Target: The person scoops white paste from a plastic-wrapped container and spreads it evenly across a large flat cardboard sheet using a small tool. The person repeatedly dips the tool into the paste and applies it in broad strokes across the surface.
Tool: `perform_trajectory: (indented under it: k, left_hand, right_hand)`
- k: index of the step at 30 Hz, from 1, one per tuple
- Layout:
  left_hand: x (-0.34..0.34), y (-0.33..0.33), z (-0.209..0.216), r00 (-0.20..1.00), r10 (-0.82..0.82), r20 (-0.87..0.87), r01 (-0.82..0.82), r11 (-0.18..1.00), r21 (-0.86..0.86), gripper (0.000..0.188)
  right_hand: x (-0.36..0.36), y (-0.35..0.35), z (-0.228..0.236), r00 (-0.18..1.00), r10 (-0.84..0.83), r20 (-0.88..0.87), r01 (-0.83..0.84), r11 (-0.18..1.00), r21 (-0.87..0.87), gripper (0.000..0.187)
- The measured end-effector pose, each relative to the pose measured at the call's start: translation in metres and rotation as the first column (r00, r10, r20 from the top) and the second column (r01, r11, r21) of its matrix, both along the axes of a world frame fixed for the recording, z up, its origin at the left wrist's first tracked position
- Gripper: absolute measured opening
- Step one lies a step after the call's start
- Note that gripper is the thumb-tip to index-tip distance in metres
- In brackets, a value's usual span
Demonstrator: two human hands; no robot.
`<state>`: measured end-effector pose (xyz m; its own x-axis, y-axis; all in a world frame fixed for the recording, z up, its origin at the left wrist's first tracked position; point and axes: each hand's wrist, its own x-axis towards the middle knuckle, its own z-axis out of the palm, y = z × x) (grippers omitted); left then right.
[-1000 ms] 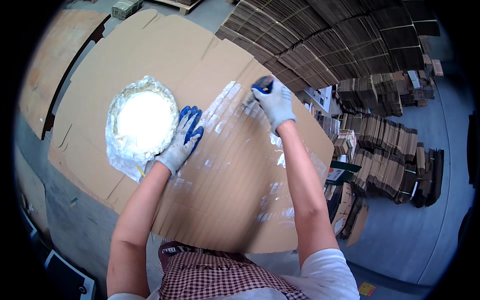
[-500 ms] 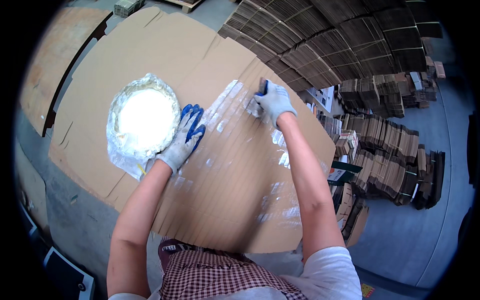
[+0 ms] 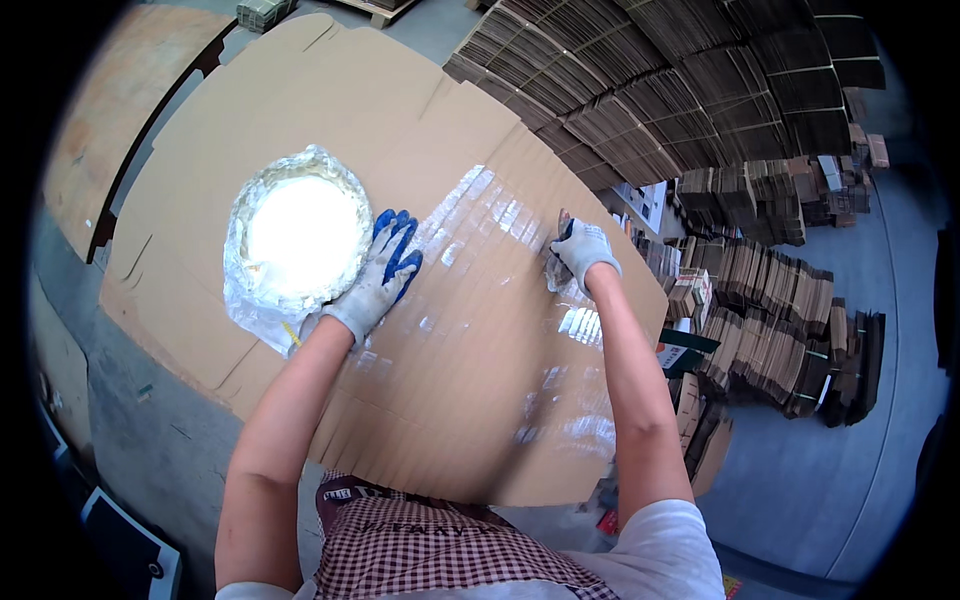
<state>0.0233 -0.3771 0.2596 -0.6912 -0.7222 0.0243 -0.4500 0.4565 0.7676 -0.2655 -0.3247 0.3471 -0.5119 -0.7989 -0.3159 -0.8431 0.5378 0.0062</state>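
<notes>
A large sheet of brown cardboard (image 3: 440,370) lies flat in front of me, with wet white glue streaks (image 3: 505,215) across its middle and right. On its left half sits a round tub (image 3: 345,185), its rim crusted and wrapped in clear plastic. Bright white glue (image 3: 305,240) fills the tub. My left hand (image 3: 375,290), in a grey and blue work glove, rests with fingers stretched on the cardboard, against the tub's right side. My right hand (image 3: 587,250), gloved alike, is closed around a brush (image 3: 565,218) over the sheet's right part; its head is mostly hidden.
Strapped stacks of flat cardboard (image 3: 660,95) stand beyond the sheet at the far right. More bundles (image 3: 765,285) lie on the grey floor (image 3: 850,470) to the right. At the far left is a wooden board (image 3: 130,110). A dark panel (image 3: 125,545) stands at lower left.
My right hand has moved with the brush toward me and to the right, leaving fresh glue streaks behind. My left hand stays by the tub.
</notes>
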Motion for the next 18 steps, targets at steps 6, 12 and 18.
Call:
perform_trajectory:
  k: [6, 12, 18]
  left_hand:
    - [0.002, 0.001, -0.009, 1.000, 0.004, 0.030, -0.004, 1.000, -0.009, 0.046]
    - [0.000, 0.001, -0.005, 0.999, 0.025, 0.022, -0.025, 0.999, 0.031, 0.046]
    - [0.002, 0.002, -0.011, 0.998, 0.055, -0.034, -0.050, 0.991, 0.123, 0.047]
  right_hand:
    - [0.086, -0.044, 0.046, 0.903, -0.061, 0.425, 0.131, 0.982, -0.138, 0.034]
    - [0.051, -0.027, 0.005, 0.980, 0.145, 0.134, -0.149, 0.989, 0.022, 0.035]
    - [0.036, -0.012, 0.010, 0.994, 0.095, 0.049, -0.098, 0.993, 0.059, 0.034]
